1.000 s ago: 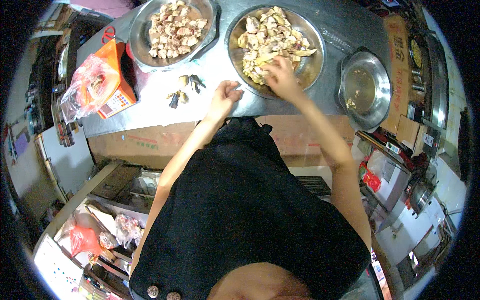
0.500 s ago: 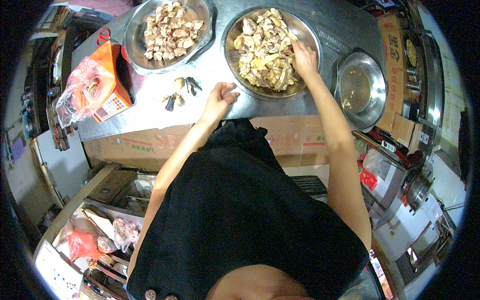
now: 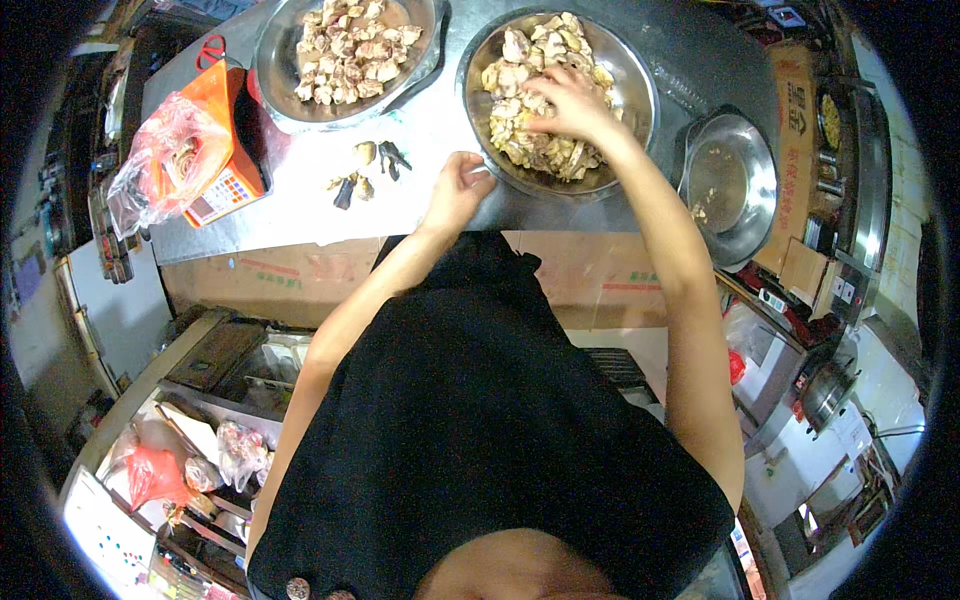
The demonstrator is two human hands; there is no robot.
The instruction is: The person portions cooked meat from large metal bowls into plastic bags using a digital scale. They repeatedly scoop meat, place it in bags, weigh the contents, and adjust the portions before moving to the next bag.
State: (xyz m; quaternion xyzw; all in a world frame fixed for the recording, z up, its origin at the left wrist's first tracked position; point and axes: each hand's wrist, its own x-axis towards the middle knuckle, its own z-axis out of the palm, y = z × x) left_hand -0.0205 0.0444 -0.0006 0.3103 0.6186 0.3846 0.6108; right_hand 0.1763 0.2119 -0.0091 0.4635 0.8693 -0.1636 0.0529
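A large steel bowl (image 3: 640,125) holds a heap of chopped, pale-yellow meat pieces (image 3: 545,150). My right hand (image 3: 575,105) reaches over the heap, its thumb and fingers apart and touching the pieces; its fingertips are partly lost among them. Beside the near-left rim of that bowl, my left hand (image 3: 460,188) rests with curled fingers and no object visible in it. To the left stands a second steel bowl (image 3: 425,65) with paler, reddish meat chunks (image 3: 350,60). Several small dark and pale scraps (image 3: 362,175) lie on the metal table (image 3: 300,215).
An orange scale (image 3: 235,150) with a clear plastic bag (image 3: 165,155) on it stands at the table's left, near red-handled scissors (image 3: 211,50). A steel basin (image 3: 740,150) with a few bits in it sits at the right, beside a cardboard box (image 3: 795,150).
My right hand has moved left from the bowl's right side to the middle of the heap, its fingers now spread. The left hand stays by the rim, its fingers more curled.
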